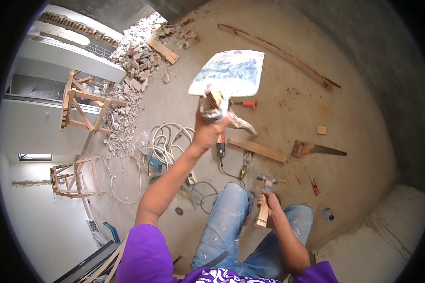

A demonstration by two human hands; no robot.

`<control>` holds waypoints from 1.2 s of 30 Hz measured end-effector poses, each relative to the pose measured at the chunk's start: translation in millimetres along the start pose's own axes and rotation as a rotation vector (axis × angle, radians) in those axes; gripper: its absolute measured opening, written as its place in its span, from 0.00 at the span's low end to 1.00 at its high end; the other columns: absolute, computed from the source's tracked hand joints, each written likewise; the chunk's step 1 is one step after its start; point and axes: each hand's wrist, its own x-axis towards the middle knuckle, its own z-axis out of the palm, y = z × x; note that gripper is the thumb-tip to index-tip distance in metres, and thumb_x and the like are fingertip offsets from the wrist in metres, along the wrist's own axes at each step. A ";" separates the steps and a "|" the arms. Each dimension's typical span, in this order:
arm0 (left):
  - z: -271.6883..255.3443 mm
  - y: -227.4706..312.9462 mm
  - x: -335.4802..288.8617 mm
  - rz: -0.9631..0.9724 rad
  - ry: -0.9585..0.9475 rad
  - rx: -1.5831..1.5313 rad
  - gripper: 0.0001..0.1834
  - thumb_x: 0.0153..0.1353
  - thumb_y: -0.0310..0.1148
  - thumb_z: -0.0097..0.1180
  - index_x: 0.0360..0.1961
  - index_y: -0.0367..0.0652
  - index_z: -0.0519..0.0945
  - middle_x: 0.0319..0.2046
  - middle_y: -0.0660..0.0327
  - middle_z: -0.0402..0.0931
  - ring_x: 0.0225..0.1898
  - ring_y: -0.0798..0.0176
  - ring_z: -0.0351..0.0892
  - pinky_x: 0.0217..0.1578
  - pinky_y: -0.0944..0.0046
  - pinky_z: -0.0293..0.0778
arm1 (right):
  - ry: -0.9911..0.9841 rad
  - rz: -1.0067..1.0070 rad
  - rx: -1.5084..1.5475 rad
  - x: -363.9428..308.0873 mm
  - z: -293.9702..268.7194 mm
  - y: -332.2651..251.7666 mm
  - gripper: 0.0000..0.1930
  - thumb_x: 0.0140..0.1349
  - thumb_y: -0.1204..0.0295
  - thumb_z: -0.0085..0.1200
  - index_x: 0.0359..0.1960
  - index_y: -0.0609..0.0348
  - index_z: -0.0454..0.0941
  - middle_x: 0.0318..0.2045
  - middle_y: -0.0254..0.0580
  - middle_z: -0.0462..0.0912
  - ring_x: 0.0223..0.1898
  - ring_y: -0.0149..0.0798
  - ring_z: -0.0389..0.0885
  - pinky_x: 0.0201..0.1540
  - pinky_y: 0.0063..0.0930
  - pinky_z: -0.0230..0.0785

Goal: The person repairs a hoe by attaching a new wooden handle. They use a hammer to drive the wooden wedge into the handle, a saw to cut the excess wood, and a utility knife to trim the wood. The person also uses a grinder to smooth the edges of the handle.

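My left hand [208, 126] is raised in front of me, gripping the wooden handle of a wide plastering trowel [231, 71] whose grey, mortar-smeared blade points up and away. Lower down, my right hand [269, 207] grips a wooden handle of a claw hammer [264, 200], its metal head up, held over my right knee. My legs in paint-spattered blue jeans [231, 226] fill the lower middle of the view.
On the concrete floor lie a hand saw [318, 149], a wooden plank [258, 149], a small wood block [321, 130], a red-handled tool [313, 186], pliers [244, 165], coiled white cable [167, 141] and an angle grinder [155, 166]. A rubble pile [137, 61] and wooden trestles [82, 101] stand at the left.
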 end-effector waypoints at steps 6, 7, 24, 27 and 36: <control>56.2 34.4 -51.8 -0.072 0.079 -0.113 0.30 0.53 0.25 0.68 0.56 0.39 0.68 0.48 0.59 0.75 0.49 0.65 0.77 0.49 0.64 0.74 | 0.109 -0.153 -0.110 -114.9 0.2 36.5 0.12 0.67 0.69 0.53 0.40 0.48 0.59 0.20 0.32 0.67 0.18 0.29 0.68 0.18 0.25 0.67; 51.6 47.5 -49.7 -0.085 0.080 -0.070 0.30 0.53 0.26 0.69 0.56 0.38 0.68 0.48 0.59 0.75 0.49 0.64 0.77 0.49 0.63 0.74 | 0.184 -0.179 -0.173 -154.7 11.0 46.7 0.12 0.67 0.69 0.54 0.41 0.49 0.60 0.20 0.33 0.67 0.18 0.30 0.69 0.18 0.26 0.67; -18.0 53.0 -62.9 -0.076 -0.190 0.034 0.29 0.50 0.24 0.70 0.53 0.36 0.71 0.47 0.58 0.78 0.49 0.66 0.78 0.50 0.64 0.74 | 0.459 -0.839 -1.184 -375.6 118.8 41.9 0.12 0.67 0.64 0.54 0.35 0.61 0.73 0.16 0.35 0.71 0.18 0.29 0.70 0.24 0.27 0.64; -17.5 47.3 -68.4 -0.078 -0.170 -0.029 0.24 0.50 0.25 0.69 0.48 0.37 0.74 0.43 0.60 0.80 0.47 0.68 0.79 0.48 0.65 0.75 | 0.342 -0.983 -1.353 -379.6 192.8 18.9 0.08 0.64 0.70 0.55 0.37 0.62 0.74 0.18 0.44 0.72 0.18 0.36 0.71 0.25 0.31 0.64; -7.0 42.4 -78.3 0.012 0.003 0.039 0.25 0.44 0.31 0.71 0.43 0.39 0.72 0.36 0.54 0.78 0.40 0.53 0.79 0.43 0.57 0.74 | 0.236 -1.142 -1.774 -376.7 276.2 12.5 0.10 0.63 0.71 0.57 0.35 0.62 0.69 0.19 0.53 0.73 0.21 0.57 0.73 0.25 0.40 0.64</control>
